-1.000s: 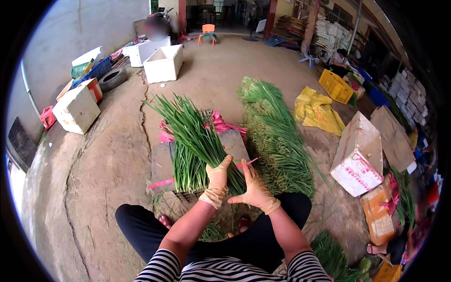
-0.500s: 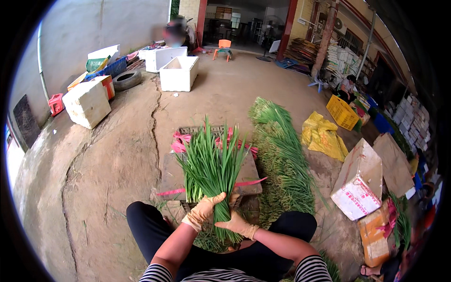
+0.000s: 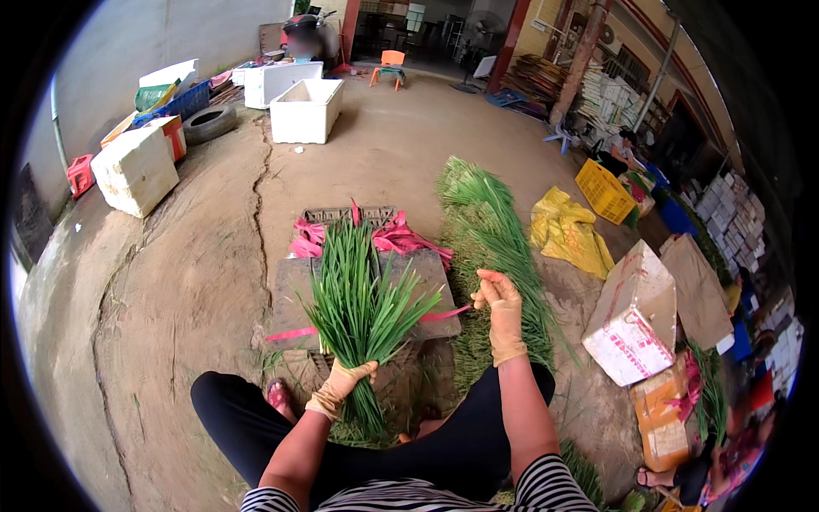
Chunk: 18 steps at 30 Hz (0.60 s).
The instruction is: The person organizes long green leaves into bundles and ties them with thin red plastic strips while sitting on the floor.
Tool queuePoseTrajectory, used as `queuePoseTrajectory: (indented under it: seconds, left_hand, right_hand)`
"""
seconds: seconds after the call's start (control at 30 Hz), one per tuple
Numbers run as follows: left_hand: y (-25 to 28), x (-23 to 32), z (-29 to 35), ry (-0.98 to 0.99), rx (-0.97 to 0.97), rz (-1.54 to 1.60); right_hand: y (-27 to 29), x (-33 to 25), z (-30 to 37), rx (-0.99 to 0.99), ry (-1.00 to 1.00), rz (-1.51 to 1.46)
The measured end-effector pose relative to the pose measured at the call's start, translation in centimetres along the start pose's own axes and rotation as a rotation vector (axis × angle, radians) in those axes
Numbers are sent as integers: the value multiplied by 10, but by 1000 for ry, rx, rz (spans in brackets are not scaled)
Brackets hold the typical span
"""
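Note:
My left hand (image 3: 343,384), in a pale rubber glove, is closed round the lower part of a bunch of long green chives (image 3: 350,299). Its leaves fan out over a low flat board (image 3: 290,294), and its stems point toward my lap. Across the board, under the leaves, runs a pink strap (image 3: 294,334). My gloved right hand (image 3: 501,311) is raised near the strap's right end, above the edge of a long chive pile (image 3: 486,230). Its fingers are curled together; whatever may be between them is too small to see.
Pink bands (image 3: 405,235) lie on a dark crate (image 3: 341,216) behind the board. To the right are a yellow sack (image 3: 567,230), a yellow crate (image 3: 606,191) and a carton (image 3: 636,311). White foam boxes (image 3: 307,115) stand farther off. Someone sits at the far right.
My right hand has let go of the chives and moved up and right, over the pile. The left hand keeps the bunch, now slightly farther left. The view has shifted a little.

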<state>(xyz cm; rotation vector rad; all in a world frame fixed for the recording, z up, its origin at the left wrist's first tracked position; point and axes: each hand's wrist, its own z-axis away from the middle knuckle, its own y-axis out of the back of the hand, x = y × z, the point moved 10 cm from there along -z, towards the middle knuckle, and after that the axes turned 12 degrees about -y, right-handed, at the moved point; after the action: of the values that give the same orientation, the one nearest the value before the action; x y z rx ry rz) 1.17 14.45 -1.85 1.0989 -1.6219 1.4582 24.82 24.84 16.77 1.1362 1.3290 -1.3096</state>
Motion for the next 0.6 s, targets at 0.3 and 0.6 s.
queuePoseTrajectory:
  seconds: [0.3,0.6]
  left_hand:
    - [-21,-7,4,20,-56,-92]
    - [-38,-16,8,45,-120,-135]
  right_hand:
    - [-10,39,23,-116,-161,3]
    - [24,59,15,100,-180,-194]
